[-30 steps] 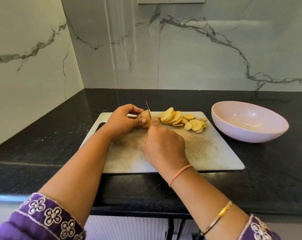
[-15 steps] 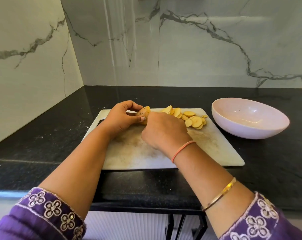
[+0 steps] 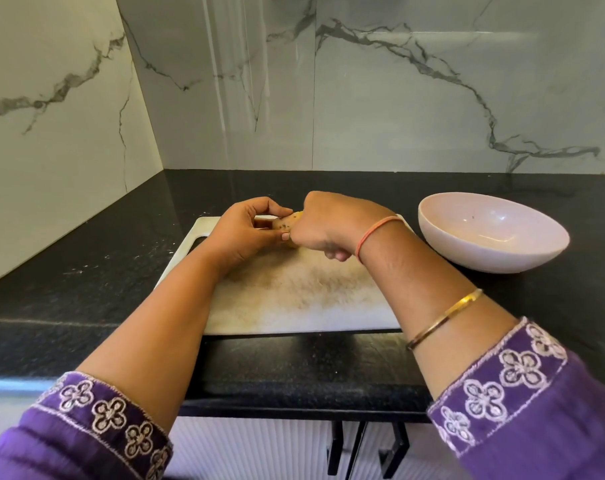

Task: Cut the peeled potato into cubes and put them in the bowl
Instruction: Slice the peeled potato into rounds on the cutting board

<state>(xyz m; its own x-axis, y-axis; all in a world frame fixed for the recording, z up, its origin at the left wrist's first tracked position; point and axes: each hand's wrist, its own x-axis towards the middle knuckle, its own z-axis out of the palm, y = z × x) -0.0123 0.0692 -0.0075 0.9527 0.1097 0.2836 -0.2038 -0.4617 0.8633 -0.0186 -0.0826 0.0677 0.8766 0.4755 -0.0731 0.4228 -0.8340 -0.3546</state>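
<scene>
A stained white cutting board [image 3: 294, 299] lies on the black counter. At its far edge my left hand [image 3: 240, 235] pinches the remaining potato piece [image 3: 284, 221] between thumb and fingertips. My right hand [image 3: 332, 226] is curled in a fist right against the potato's right side, and it hides the knife and the cut potato slices behind it. An empty pale pink bowl [image 3: 436, 237] stands to the right of the board.
Black speckled counter [image 3: 86, 289] runs into a corner of marble-patterned walls [image 3: 398, 98] at the left and back. The counter's front edge is near my sleeves, with a dark frame below it.
My right hand has moved forward and left over the potato, covering the knife blade and the slices that showed a second ago. The left hand keeps its hold.
</scene>
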